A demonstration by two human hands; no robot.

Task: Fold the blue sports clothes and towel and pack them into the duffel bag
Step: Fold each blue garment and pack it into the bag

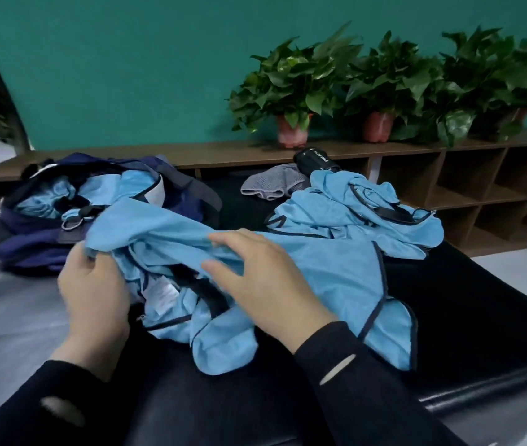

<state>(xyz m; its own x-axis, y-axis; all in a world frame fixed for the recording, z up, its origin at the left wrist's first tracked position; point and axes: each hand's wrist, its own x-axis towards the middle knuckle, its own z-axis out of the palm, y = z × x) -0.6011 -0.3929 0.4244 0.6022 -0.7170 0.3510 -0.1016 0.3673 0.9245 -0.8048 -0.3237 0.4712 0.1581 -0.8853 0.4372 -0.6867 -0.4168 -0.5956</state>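
A crumpled light blue garment [320,268] with dark piping lies across the black bench in front of me. My left hand [94,291] grips its bunched left edge. My right hand [262,275] rests on top of the cloth with straight fingers. A second light blue garment [368,214] lies heaped further right. The navy duffel bag [30,239] sits open at the left with light blue fabric [49,194] showing inside it. A grey towel [275,185] lies at the back of the bench.
A black bottle [315,160] lies behind the towel. The black bench [481,317] ends near the right. A wooden cubby shelf [481,188] runs along the teal wall, with three potted plants [294,91] on top.
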